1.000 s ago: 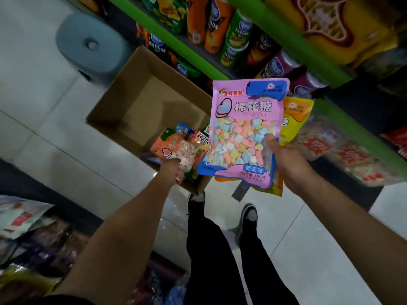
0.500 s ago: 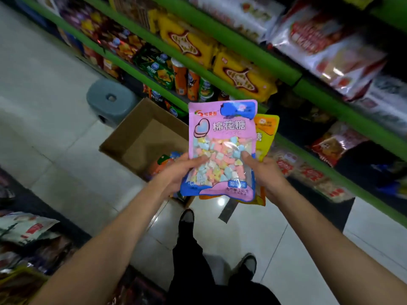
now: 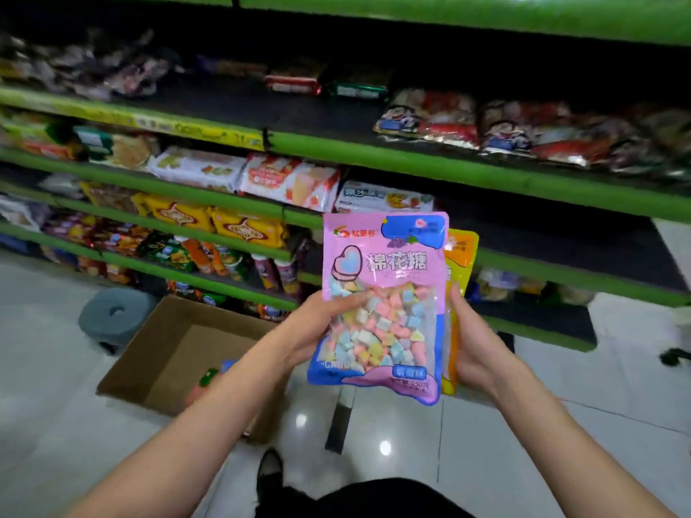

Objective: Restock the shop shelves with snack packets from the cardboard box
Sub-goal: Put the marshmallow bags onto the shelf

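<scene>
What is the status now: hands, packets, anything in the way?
Left hand and right hand both grip pink marshmallow packet, yellow packet behind it. Cardboard box on floor, lower left. Nothing between packets and shelves.

Bare forearms, no sleeves visible; black trousers; dark shoe with pale sole edge.
</scene>
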The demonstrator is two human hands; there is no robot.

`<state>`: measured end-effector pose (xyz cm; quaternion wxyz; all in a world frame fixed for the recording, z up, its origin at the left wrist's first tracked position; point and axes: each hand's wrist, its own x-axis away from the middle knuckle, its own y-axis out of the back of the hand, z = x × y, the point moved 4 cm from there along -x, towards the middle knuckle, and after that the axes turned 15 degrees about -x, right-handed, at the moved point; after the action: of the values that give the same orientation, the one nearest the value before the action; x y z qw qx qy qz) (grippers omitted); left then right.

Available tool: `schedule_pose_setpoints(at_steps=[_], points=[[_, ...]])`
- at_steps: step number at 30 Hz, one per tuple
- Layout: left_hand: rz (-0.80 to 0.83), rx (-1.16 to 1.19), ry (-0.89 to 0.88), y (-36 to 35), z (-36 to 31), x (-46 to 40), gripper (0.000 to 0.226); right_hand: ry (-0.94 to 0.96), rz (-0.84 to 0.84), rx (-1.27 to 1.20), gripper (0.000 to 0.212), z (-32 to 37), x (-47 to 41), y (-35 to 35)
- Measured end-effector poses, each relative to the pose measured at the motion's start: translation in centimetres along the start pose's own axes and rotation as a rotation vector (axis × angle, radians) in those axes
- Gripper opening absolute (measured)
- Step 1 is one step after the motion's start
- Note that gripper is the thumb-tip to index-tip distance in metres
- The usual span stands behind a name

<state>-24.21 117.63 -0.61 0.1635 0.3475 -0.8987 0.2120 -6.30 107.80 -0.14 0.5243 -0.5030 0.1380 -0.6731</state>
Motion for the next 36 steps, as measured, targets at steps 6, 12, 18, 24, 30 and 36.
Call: schedule_pose_setpoints(at_steps=[6, 12, 18, 24, 30, 36], points=[[0.016, -0.131, 0.057, -10.4, -1.1, -0.2, 0.045, 0.207, -0.072, -0.035, 0.057, 4.5, 6.3, 3.6], [0.026, -0.058, 0.085, -14.2, -1.3, -0.6, 0.033, 0.330, -0.306, 0.049, 0.045, 6.9, 7.7, 5.8], [-0.040, 0.015, 0.097, -14.4, -1.8, -1.2, 0.044, 0.451, -0.247, 0.009, 0.042, 8.3, 8.7, 6.4], [-0.087, -0.024, 0.111, -14.7, -2.0, -1.5, 0.041, 0.439, -0.283, 0.211, 0.038, 7.4, 8.2, 7.3], [-0.127, -0.089, 0.135, -14.0, -2.1, -2.4, 0.064, 0.457, -0.342, 0.148, 0.041, 7.3, 7.7, 7.3], [-0.171, -0.124, 0.139, -13.0, -2.0, -2.9, 0.068, 0.442, -0.273, 0.075, 0.040, 7.8, 7.7, 6.9]])
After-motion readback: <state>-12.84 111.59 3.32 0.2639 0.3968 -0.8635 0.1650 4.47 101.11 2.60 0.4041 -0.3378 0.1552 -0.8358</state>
